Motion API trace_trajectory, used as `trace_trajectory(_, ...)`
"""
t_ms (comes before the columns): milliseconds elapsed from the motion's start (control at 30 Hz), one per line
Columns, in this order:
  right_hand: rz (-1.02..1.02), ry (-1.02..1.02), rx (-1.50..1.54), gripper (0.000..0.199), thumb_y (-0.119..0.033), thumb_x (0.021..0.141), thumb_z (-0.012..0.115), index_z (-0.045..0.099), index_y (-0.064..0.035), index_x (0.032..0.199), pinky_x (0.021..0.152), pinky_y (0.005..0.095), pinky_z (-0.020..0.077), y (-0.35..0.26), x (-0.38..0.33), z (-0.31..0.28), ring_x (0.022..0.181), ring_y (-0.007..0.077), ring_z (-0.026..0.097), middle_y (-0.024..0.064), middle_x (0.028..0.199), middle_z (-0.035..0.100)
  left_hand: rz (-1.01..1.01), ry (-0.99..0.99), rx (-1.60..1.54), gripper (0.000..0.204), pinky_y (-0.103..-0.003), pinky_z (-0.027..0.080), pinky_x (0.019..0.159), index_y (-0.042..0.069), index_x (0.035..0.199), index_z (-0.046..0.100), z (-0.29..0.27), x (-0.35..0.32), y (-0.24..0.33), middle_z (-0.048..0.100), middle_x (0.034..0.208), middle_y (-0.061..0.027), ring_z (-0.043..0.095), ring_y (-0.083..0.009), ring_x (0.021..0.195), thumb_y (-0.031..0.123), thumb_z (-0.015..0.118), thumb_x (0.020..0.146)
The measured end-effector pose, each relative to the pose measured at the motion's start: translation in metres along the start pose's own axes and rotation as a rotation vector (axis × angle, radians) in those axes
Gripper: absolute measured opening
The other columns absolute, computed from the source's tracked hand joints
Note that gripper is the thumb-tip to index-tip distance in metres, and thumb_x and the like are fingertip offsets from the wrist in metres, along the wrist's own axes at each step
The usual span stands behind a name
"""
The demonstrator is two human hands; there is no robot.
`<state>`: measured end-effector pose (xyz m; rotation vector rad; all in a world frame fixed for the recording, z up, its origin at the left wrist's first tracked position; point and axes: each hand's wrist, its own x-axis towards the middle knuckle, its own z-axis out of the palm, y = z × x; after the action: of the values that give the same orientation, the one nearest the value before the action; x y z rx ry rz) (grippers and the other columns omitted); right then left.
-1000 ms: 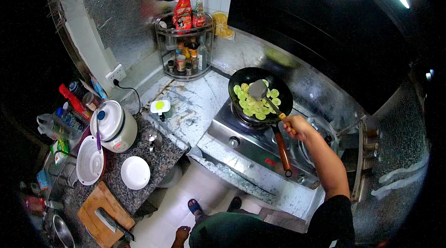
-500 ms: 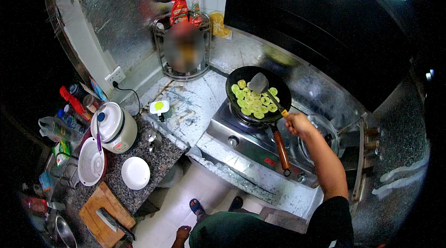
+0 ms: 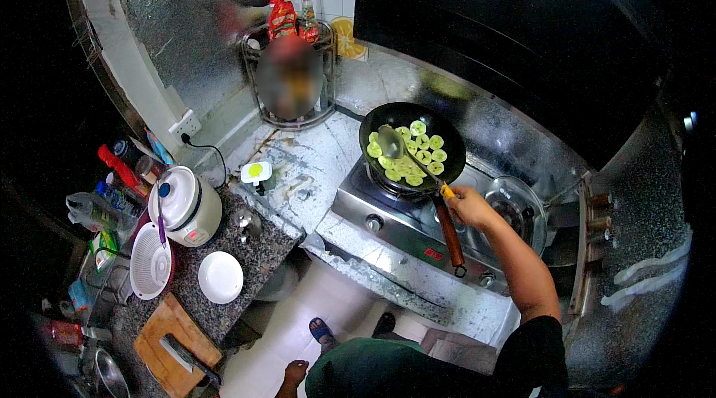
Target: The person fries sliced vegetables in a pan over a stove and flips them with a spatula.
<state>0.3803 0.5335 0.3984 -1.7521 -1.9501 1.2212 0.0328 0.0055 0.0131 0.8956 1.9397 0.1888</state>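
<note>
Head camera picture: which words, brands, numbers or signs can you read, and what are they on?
Nothing reads clearly.
Red packet: printing too small.
Red-capped bottle: label too small.
Stove: red mark, too small.
Rice cooker: lit red panel, too small.
Rack: lower shelves blurred.

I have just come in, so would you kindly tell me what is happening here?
Someone's right grip holds a yellow-handled spatula, its blade over green slices in a black wok on the stove. The left grip hangs low near the picture's lower edge, away from the wok.
</note>
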Motion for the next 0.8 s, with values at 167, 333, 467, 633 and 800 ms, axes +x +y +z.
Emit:
trace_trajectory(167,-0.123,0.125,-0.260,0.032,-0.020,0.082,0.050,0.053,-0.0021,0.109,0.073,0.0412,0.0458,-0.016,-0.018,-0.005,0.082,0.0350,0.059,0.0195,0.091,0.061,0.265,0.085,0.020,0.037,-0.035,0.048,0.076,0.007,0.092,0.064,0.027,0.004,-0.041,0.064,0.086,-0.0128,0.063,-0.0267,0.077,0.040,0.056,0.080)
trace_trajectory(333,-0.202,0.185,-0.395,0.034,-0.022,0.081,0.049,0.053,-0.0035,0.109,0.077,0.0465,0.0441,-0.029,-0.029,-0.001,0.087,0.0404,0.056,0.0233,0.093,0.059,0.350,0.092,0.109,0.039,-0.034,0.048,0.076,0.005,0.094,0.063,0.035,0.017,-0.058,0.063,0.092,-0.0140,0.063,-0.0259,0.075,0.040,0.055,0.080)
trace_trajectory(467,-0.177,0.209,-0.409,0.034,-0.022,0.081,0.049,0.053,-0.0039,0.110,0.078,0.0465,0.0442,-0.042,-0.042,-0.001,0.087,0.0407,0.056,0.0239,0.091,0.059,0.278,0.055,-0.033,0.039,-0.032,0.049,0.071,0.005,0.096,0.062,0.025,0.010,-0.042,0.064,0.086,-0.0141,0.063,-0.0223,0.068,0.040,0.055,0.080)
trace_trajectory(633,-0.219,0.223,-0.348,0.036,-0.023,0.081,0.050,0.052,-0.0048,0.112,0.078,0.0461,0.0441,-0.037,-0.050,-0.003,0.087,0.0403,0.056,0.0241,0.092,0.059,-0.007,-0.007,-0.167,0.038,-0.032,0.050,0.066,0.005,0.097,0.061,-0.013,-0.022,0.027,0.064,0.076,-0.0128,0.062,-0.0204,0.062,0.039,0.055,0.080)
trace_trajectory(800,-0.154,0.200,-0.317,0.035,-0.022,0.081,0.051,0.053,-0.0041,0.111,0.079,0.0446,0.0439,-0.050,-0.071,-0.009,0.088,0.0393,0.056,0.0237,0.093,0.059,0.565,0.201,0.345,0.037,-0.033,0.050,0.066,0.006,0.096,0.062,0.019,0.016,-0.051,0.064,0.074,-0.0111,0.062,-0.0203,0.062,0.038,0.058,0.079)
